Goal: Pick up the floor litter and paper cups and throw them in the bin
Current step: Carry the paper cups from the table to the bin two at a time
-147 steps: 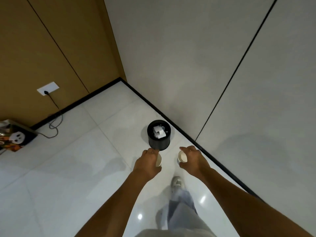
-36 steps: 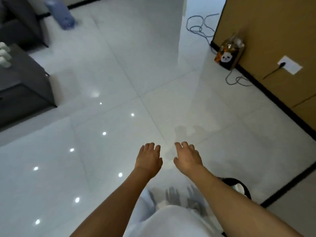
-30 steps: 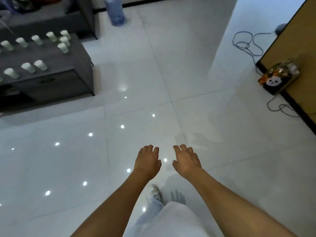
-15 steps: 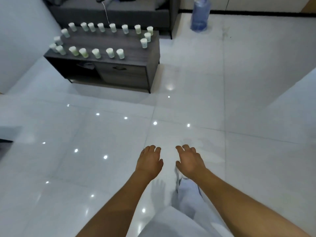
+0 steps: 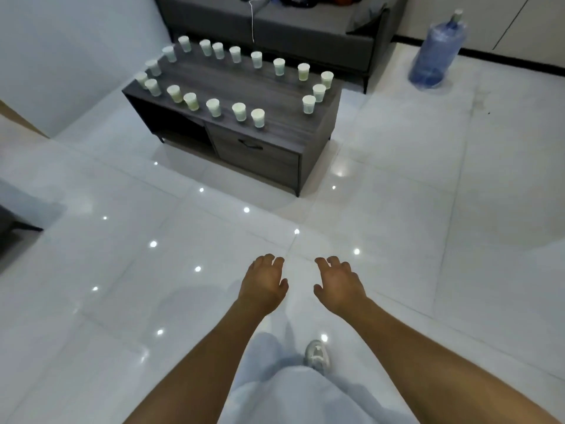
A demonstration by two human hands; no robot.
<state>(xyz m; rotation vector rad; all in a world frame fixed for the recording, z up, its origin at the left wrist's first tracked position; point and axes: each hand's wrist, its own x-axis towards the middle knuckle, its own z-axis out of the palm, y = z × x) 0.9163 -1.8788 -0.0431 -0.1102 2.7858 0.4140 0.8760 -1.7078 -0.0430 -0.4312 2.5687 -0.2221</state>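
Several white paper cups [image 5: 257, 117] stand in a ring along the edges of a low dark wooden table [image 5: 244, 84] ahead and to the left. My left hand [image 5: 263, 284] and my right hand [image 5: 338, 284] are stretched out side by side over the floor, palms down, fingers relaxed, holding nothing. Both hands are well short of the table. The bin is out of view. No litter shows on the floor tiles.
A grey sofa [image 5: 305, 29] stands behind the table. A blue water jug [image 5: 435, 53] sits on the floor at the upper right. Glossy white tiles [image 5: 397, 194] lie between me and the table. A dark furniture edge [image 5: 12, 221] juts in at the left.
I dropped two cups at the bin, then turned away from it; the table with cups has come into view and drawn closer. Both hands stay empty in front of me.
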